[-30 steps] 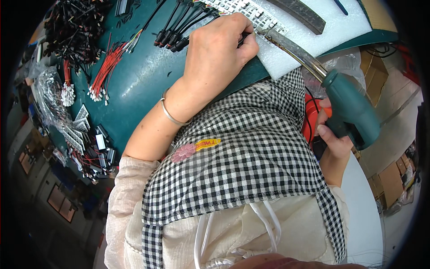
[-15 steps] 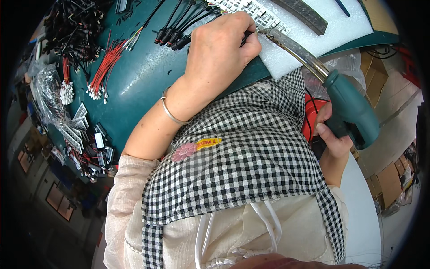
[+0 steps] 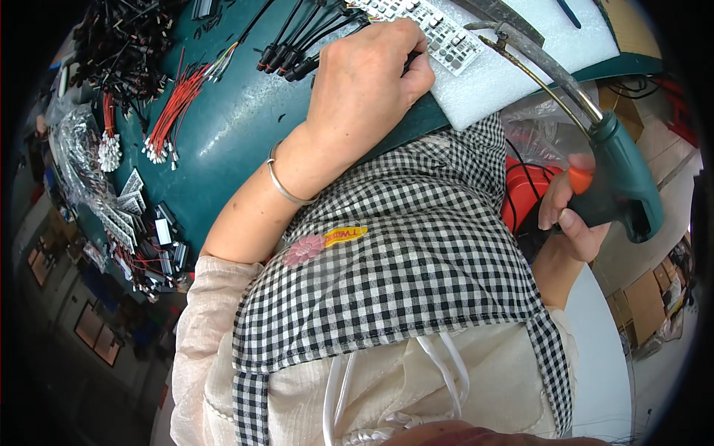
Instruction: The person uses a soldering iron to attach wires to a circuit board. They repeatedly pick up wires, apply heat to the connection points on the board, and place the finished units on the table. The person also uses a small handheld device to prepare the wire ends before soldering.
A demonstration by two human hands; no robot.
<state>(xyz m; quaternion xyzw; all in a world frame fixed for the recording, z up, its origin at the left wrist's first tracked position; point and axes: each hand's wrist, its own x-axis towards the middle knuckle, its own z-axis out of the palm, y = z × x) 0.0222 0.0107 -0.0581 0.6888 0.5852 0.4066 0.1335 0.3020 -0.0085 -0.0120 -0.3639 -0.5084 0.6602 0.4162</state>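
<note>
My left hand (image 3: 368,78) is closed in a pinch at the near edge of a white circuit board panel (image 3: 450,44). A black part shows between thumb and finger; it looks like a cable, its end hidden. Black cables with connectors (image 3: 286,63) lie just left of that hand, some running up to the panel. In my right hand (image 3: 573,215) is a green soldering gun (image 3: 621,171), gripped by its handle. Its metal barrel and thin feed tube point up and left, the tip above the panel's right end and apart from my left hand.
White foam (image 3: 476,104) lies under the panel on the green mat (image 3: 230,119), with a dark metal bar (image 3: 506,18) across it. Red wires with white plugs (image 3: 175,111), a black cable heap (image 3: 119,52) and small boards (image 3: 126,215) lie left. Cardboard boxes (image 3: 643,301) stand right.
The soldering gun has moved right and away from my left fingertips, uncovering the panel's right end. An orange trigger now shows at my right finger. My left hand has stayed in place.
</note>
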